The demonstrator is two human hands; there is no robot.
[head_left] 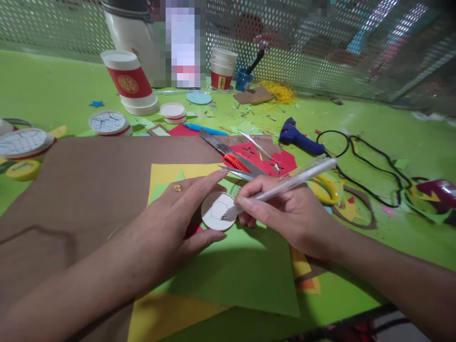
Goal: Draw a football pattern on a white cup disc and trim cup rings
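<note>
A small white disc (pixel 213 209), much like the cut-off bottom of a paper cup, lies over green paper (pixel 245 270) with hexagon lines drawn on it. My left hand (pixel 178 213), a ring on one finger, curves around its left side, thumb below and fingers above. Pinched in my right hand (pixel 281 209) is a pen (pixel 295 178) with a pale, clear barrel. Its tip touches the disc's face near the lines. Under the green sheet lies yellow paper (pixel 171 313). Scissors (pixel 327 187) with yellow handles are partly hidden behind my right hand.
Brown board (pixel 107 180) spreads on the left. Ahead lie a utility knife (pixel 235 159), red paper (pixel 285 161), a blue pen (pixel 206 129) and a blue glue gun (pixel 299 137) with its black cord. Paper cups (pixel 130 85) and lined cup bottoms (pixel 109 122) stand farther back.
</note>
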